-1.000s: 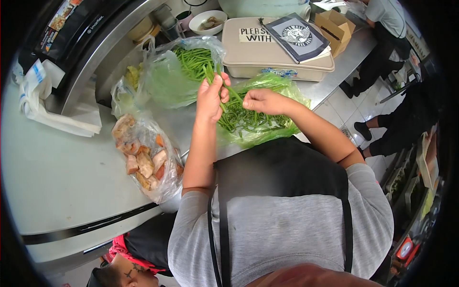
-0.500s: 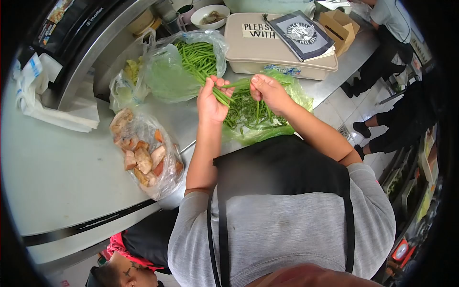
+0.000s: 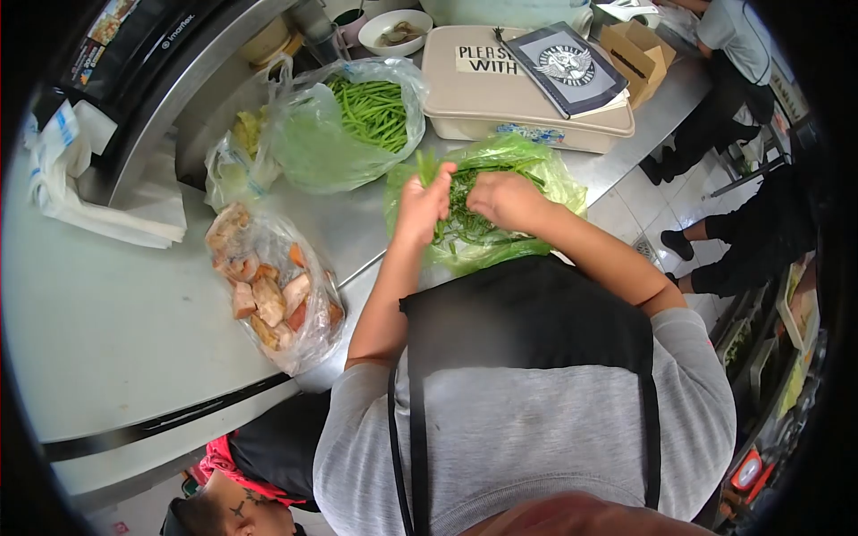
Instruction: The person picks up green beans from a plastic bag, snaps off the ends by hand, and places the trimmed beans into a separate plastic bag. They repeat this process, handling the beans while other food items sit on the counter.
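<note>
My left hand (image 3: pixel 424 207) is closed around a small bunch of green beans (image 3: pixel 426 164), whose tips stick up above the fingers. Just to its right, my right hand (image 3: pixel 509 202) has its fingers curled downward over an open green plastic bag (image 3: pixel 545 161). What those fingers grip, if anything, is hidden. Inside this bag lie thin green bits and bean pieces (image 3: pixel 462 198). Behind my left hand, a clear plastic bag (image 3: pixel 308 143) holds a large heap of green beans (image 3: pixel 371 112).
A beige lidded box (image 3: pixel 465 94) carries a notebook (image 3: pixel 566 67), beside a cardboard box (image 3: pixel 636 58). Bagged brown-and-pale chunks (image 3: pixel 273 299) lie left, near a bag with yellowish leaves (image 3: pixel 246 134). A bowl (image 3: pixel 393 31) stands behind. Other people are at the right and lower left.
Both hands have come down and nearer to me, from beside the heap of beans to over the green bag. The beans in my left hand now point upward.
</note>
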A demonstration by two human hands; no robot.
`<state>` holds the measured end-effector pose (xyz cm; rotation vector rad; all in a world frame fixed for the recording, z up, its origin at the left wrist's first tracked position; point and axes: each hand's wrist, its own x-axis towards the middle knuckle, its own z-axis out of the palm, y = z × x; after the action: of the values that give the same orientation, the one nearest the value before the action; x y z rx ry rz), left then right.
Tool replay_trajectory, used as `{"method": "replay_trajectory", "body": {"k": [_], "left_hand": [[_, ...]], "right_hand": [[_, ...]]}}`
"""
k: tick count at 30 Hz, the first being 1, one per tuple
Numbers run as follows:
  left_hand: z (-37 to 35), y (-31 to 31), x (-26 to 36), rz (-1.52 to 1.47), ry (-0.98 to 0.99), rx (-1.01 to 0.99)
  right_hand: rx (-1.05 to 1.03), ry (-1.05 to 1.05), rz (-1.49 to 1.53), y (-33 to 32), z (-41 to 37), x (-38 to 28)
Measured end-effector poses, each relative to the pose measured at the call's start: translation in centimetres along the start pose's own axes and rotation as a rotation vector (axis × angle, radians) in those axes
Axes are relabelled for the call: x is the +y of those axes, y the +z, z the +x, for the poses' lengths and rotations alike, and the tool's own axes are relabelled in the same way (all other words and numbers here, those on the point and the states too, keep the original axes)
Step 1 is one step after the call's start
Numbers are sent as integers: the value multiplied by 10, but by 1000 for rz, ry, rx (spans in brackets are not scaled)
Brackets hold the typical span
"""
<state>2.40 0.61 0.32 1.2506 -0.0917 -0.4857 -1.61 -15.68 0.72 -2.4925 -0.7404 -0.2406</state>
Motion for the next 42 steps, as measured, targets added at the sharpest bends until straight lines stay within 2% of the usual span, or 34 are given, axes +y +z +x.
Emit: {"method": "replay_trajectory", "body": {"k": [1,4,5,8,11,15,18,21,23,24,26,28,32,36,39,42], "left_hand": [[-2,2,-3,16,-23,-76],[-4,15,-4,-25,15,-113],[-3,15,-2,-42,74,-142],[-2,13,5,38,83,-269],[-2,19,1,329,148,-221],[-6,25,11,369,141,-123],[-7,28,14,363,199,-151],[-9,36,17,362,243,-185],[-9,40,16,355,272,-157],[-8,37,17,230,230,-134],[-6,25,21,-18,143,-90],[-3,21,25,-161,196,-60],[-2,17,30,-251,248,-36],[-2,12,32,-175,319,9],[-6,15,29,25,383,-16],[-11,22,25,174,446,-9]], "right_hand": [[104,-11,40,-8,4,-3],[246,-56,85,-27,10,-11],[234,-25,120,-30,9,-12],[374,61,265,-38,9,-19],[456,146,342,-38,11,-16],[474,175,156,-46,12,-5],[440,302,479,-44,10,-6],[427,414,1540,-47,13,-16],[390,337,1624,-59,12,-14],[370,298,1665,-65,11,-10],[201,385,1138,-60,5,1],[101,391,568,-41,-4,8],[-155,387,818,-30,-6,2],[-90,416,990,-29,2,-2],[22,571,858,-23,10,2],[-42,637,566,-14,26,16]]}}
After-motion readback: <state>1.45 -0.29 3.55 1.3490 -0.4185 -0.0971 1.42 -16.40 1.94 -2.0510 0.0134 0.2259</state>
